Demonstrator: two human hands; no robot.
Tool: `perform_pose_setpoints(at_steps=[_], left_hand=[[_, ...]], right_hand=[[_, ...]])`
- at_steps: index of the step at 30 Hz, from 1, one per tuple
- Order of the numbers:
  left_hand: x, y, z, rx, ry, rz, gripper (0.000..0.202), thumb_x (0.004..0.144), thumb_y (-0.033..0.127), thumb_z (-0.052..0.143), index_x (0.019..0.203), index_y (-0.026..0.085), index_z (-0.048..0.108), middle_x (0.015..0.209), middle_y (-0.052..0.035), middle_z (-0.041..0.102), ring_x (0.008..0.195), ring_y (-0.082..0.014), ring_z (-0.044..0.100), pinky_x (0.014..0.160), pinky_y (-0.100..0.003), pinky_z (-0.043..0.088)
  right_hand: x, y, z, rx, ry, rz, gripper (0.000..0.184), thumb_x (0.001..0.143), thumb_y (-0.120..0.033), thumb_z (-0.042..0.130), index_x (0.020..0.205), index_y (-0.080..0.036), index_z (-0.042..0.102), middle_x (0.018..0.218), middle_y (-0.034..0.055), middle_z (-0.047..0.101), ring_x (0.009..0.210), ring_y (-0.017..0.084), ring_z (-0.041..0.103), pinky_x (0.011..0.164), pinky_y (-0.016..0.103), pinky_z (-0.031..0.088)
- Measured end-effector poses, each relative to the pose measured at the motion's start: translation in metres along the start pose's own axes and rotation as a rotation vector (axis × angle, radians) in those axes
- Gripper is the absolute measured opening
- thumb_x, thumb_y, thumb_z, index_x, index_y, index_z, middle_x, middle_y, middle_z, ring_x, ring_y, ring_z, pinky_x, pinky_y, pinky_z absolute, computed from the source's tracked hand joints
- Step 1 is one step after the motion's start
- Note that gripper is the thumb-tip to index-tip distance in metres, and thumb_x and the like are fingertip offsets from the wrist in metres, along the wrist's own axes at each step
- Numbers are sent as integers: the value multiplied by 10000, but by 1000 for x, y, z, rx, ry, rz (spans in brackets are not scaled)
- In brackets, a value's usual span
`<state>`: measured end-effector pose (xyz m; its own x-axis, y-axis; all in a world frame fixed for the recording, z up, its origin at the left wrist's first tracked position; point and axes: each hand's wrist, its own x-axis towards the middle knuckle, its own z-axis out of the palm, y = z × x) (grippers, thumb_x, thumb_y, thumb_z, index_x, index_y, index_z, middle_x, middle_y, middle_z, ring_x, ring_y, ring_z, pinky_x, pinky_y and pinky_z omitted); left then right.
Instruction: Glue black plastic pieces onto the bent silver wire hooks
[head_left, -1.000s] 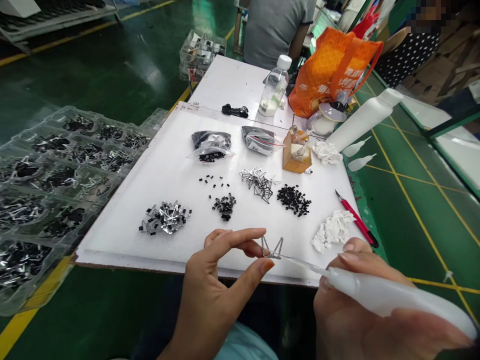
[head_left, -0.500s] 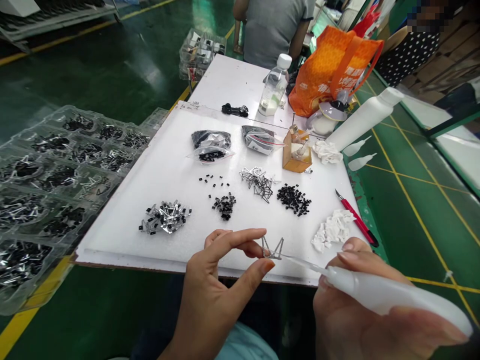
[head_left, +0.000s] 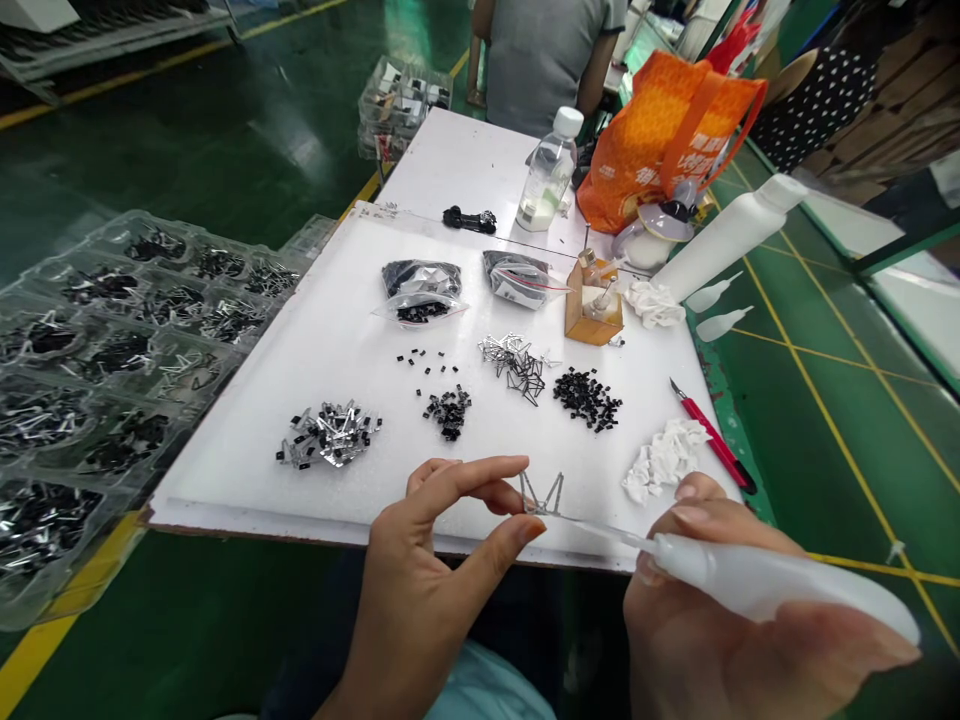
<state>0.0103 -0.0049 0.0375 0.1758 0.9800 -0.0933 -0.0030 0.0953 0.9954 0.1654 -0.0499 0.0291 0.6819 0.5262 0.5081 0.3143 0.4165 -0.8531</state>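
Between thumb and forefinger, my left hand pinches a small bent metal wire piece over the table's front edge. My right hand is wrapped around a translucent white squeeze bottle, tilted to point left. Its long thin nozzle reaches to the base of the wire piece; whether the tip touches cannot be made out. Beyond the hands lie a pile of bent wire pieces, a heap of small black parts, a smaller black heap and metal pieces with black ends.
Right of the heaps lie crumpled tissue and a red craft knife. Behind are zip bags, a wooden box, a clear bottle, a large white bottle and an orange bag. Compartment trays stand left.
The wire piece and the squeeze bottle have shifted slightly left, with the nozzle tip still close to the wire's base. Both hands keep their grip.
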Motion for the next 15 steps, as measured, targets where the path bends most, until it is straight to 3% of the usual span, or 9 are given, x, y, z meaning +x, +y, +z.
perform_pose_setpoints(at_steps=[15], left_hand=[[1,0,1,-8,6,12,327,850,222,811,1062,470,784,802,117,733,839,-113,662,849,-212,480]], right_hand=[[-2,1,2,0,-1,-2,471,1002,-561,526,840,-224,812,747,-11,718,928,198,626,1116,327,359]])
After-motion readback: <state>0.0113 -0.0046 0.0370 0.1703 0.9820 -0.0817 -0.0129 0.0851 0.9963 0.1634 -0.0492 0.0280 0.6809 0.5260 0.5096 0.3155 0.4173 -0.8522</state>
